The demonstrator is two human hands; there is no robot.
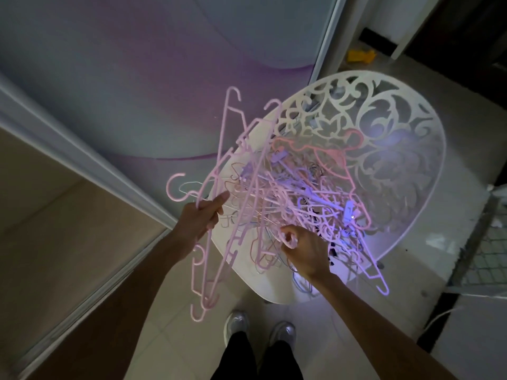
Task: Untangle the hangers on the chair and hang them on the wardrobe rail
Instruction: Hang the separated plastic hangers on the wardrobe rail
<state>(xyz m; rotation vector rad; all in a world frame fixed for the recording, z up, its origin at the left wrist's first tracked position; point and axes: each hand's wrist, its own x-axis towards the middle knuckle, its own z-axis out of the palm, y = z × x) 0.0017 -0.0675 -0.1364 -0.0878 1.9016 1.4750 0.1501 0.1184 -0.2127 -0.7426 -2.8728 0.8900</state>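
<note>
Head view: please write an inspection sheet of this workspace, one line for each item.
Surface: white chair with cut-out pattern back; its seat carries the pile.
Job's things: tangled hangers, pink, lilac and some thin wire ones, heaped on the seat; a pink bunch is lifted at the pile's left side, hooks pointing up and down.
Clutter: yellow object on the floor behind the chair; too small to identify.
Grippers: left hand grips the bunch; right hand pinches a hanger at the pile's near edge.
Cables: white cable on the floor at right.
Surroundings: sliding wardrobe door at left, tiled floor, grey shoes; rail not in view.
</note>
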